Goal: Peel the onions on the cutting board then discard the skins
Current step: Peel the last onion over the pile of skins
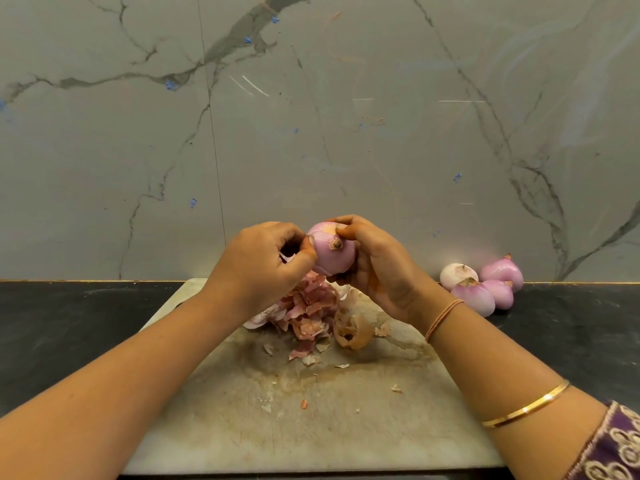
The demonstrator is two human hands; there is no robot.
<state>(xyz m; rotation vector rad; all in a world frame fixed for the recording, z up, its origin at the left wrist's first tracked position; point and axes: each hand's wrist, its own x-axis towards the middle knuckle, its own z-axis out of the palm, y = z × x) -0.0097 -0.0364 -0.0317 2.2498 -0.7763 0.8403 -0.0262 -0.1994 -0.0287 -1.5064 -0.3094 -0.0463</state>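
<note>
A: Where's the onion being peeled?
B: Up off the board, above its far edge. The right hand (377,268) is curled round the onion (332,252), cupping it from below with the thumb over the top. The left hand (263,261) has its fingers bent in and the thumb tip pressed against the onion's side.
A: It looks bare.
B: Mostly. It's smooth, glossy and pale pink-purple, with a dry brown root stub facing us.
A: And the skins?
B: The skins (311,313) are heaped near the middle of the cutting board's (311,431) far edge. They're papery, curled, pinkish-brown flakes, with crumbs scattered toward the near edge. The board is a flat pale rectangle, stained and scratched.
A: Those others?
B: Four peeled onions (485,287) huddle on the black countertop (69,323) past the board's far right corner, against the veined marble wall (311,133)
</note>
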